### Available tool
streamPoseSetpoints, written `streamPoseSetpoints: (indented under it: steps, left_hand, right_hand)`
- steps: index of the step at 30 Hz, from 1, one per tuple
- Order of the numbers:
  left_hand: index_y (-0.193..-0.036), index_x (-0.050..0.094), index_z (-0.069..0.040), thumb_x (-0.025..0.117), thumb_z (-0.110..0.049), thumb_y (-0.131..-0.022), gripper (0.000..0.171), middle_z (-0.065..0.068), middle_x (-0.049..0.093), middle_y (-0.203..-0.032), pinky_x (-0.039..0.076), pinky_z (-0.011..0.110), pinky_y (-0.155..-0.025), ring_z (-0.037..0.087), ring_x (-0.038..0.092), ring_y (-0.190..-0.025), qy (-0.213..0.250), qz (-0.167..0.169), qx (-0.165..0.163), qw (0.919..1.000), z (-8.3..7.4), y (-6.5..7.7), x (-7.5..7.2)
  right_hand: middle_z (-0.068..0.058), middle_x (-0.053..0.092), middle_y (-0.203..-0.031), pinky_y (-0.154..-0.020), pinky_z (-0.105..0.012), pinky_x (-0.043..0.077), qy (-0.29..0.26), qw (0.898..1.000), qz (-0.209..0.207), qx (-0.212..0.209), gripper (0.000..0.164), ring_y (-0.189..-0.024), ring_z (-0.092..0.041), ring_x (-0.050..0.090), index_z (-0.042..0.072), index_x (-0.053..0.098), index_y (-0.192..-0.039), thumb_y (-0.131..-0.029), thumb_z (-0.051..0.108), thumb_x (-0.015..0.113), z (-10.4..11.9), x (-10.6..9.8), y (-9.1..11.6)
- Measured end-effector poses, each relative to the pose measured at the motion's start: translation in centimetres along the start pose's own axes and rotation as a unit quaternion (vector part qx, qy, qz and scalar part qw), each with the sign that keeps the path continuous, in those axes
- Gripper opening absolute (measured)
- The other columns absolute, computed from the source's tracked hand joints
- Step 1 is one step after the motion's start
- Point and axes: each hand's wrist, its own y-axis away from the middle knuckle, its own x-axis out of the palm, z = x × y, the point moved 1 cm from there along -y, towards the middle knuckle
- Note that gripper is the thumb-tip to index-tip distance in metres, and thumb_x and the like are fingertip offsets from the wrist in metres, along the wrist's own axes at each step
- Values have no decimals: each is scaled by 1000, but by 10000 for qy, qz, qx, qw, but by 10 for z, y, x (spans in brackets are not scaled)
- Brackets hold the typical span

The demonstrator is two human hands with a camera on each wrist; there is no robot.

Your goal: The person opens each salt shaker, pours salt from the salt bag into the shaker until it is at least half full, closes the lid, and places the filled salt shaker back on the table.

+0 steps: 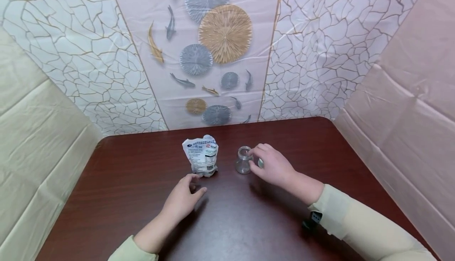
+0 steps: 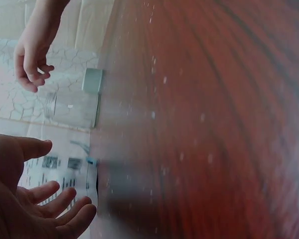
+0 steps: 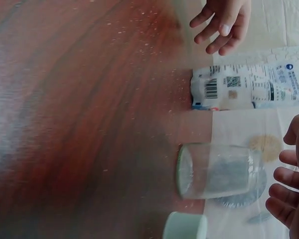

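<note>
A clear glass jar (image 1: pixel 243 166) stands upright without a lid on the table. Over its mouth and to the right hovers my right hand (image 1: pixel 271 164), fingers loosely bent; the right wrist view shows a gap between those fingers and the glass. A pale green lid (image 3: pixel 185 226) sits on the table beside the jar, mostly hidden by the right hand in the head view. To the left stands a white printed bag (image 1: pixel 202 155), upright with a crumpled top. My left hand (image 1: pixel 182 198) is in front of the bag, thumb and fingers spread, holding nothing.
The dark red-brown table (image 1: pixel 227 221) has a glossy top. Patterned cloth (image 1: pixel 213 95) hangs behind its far edge, and beige cloth walls (image 1: pixel 408 134) rise on both sides. A small black device (image 1: pixel 312 222) is strapped at the right wrist.
</note>
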Motion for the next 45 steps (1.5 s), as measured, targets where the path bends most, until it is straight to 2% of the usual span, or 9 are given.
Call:
streamPoseSetpoints:
  steps: [4,10,16,19,23,29,38,45]
  left_hand:
    - [-127,59,-9,72,-31,-91,44,6,64,-121,49,47,-89,23,63,-107,-59,-71,-109,9999,3,-3,-8]
    - [-124,60,-9,71,-32,-92,41,6,65,-119,49,47,-88,23,63,-106,-174,-146,-259,9994,9,-9,-16]
    - [-129,55,-6,72,-31,-91,49,10,64,-116,49,47,-87,25,61,-104,-207,-280,-297,9990,16,-21,-20]
    - [-133,52,-5,72,-31,-90,54,11,63,-118,48,47,-87,25,59,-104,-181,-323,-251,9990,19,-28,-21]
    - [-134,49,-3,74,-31,-89,58,12,60,-122,46,46,-88,27,58,-106,-39,-304,-265,9992,21,-37,-21]
    - [-134,48,-1,79,-30,-84,66,15,59,-119,46,45,-89,29,57,-105,323,-208,-248,9990,24,-48,-19]
    - [-138,45,-1,84,-23,-79,74,14,60,-119,46,44,-90,29,57,-106,818,-12,-24,9966,25,-65,-11]
    - [-137,47,-8,86,-22,-76,74,10,65,-115,47,42,-87,24,60,-102,660,-18,168,9977,27,-73,-7]
  right_hand:
    - [0,64,-94,-71,-31,47,22,9998,91,-171,17,-84,-13,51,11,70,-102,-86,17,66,7,-3,-10]
    - [0,64,-97,-75,-31,48,19,9994,119,-322,15,-88,-13,53,14,69,-102,-89,19,64,20,-9,-28]
    - [2,64,-101,-78,-30,48,65,9989,126,-448,18,-90,-13,54,14,67,-108,-91,21,65,35,-11,-48]
    - [2,63,-105,-81,-32,49,106,9988,151,-455,23,-93,-15,55,13,66,-112,-91,22,65,42,-11,-57]
    - [-1,62,-114,-90,-35,49,130,9988,180,-432,31,-107,-19,57,11,65,-119,-91,24,65,50,-7,-66]
    - [-4,59,-126,-99,-37,45,48,9990,246,-380,44,-120,-21,53,10,60,-130,-90,26,67,60,2,-79]
    - [-4,57,-130,-100,-37,44,-106,9983,283,-500,47,-120,-21,53,9,56,-135,-91,23,67,68,15,-96]
    - [-2,58,-125,-96,-35,46,-269,9980,484,-295,39,-117,-18,53,10,59,-130,-92,19,64,76,21,-107]
